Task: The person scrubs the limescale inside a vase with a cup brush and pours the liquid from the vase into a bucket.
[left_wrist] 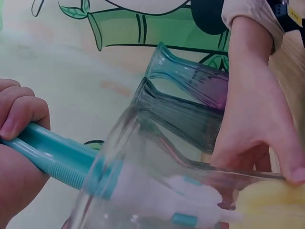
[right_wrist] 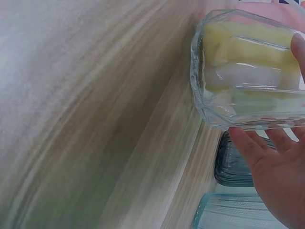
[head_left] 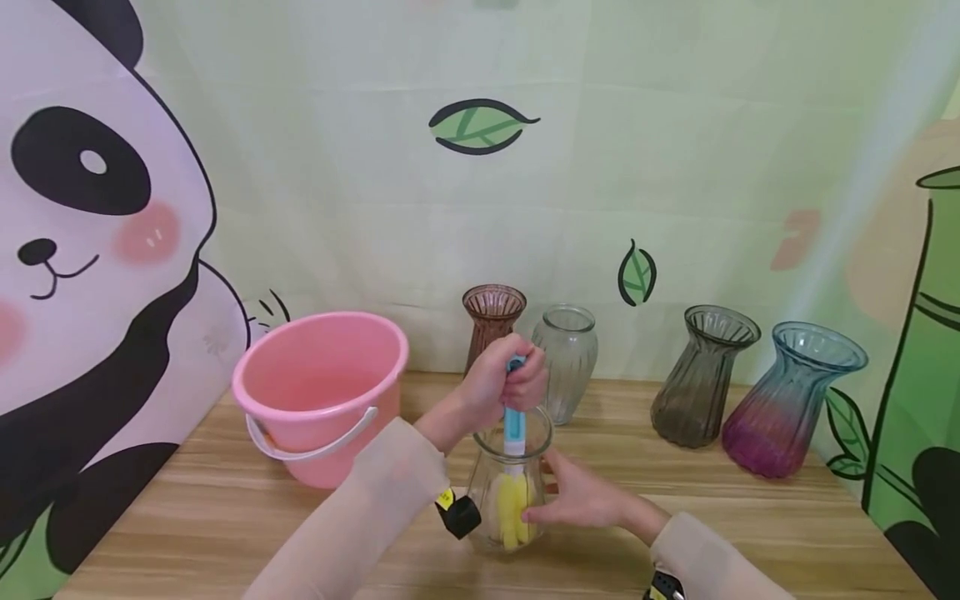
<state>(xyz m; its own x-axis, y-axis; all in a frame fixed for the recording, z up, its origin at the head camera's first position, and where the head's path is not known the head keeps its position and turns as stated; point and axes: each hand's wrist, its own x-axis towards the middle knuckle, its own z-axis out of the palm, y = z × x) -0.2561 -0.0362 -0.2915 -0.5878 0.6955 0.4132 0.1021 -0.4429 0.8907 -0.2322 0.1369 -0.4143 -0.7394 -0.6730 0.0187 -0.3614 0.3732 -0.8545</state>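
While your left hand [head_left: 501, 379] is clamped round the blue-handled brush [head_left: 514, 427], its yellow sponge [head_left: 513, 510] sits inside the clear vase [head_left: 489, 492]. Your right hand [head_left: 583, 493] curls round the vase's lower side, seemingly to steady it on the table [head_left: 600, 562].

A wood-grained tabletop [head_left: 622, 437] is topped near its far left corner by a pink bucket [head_left: 322, 429]. Toward the far edge, a brown vase [head_left: 483, 329] and a ribbed colourless vase [head_left: 570, 367] are stood. A grey vase [head_left: 690, 392] and a blue-and-purple vase [head_left: 780, 408] are placed by the far right corner.
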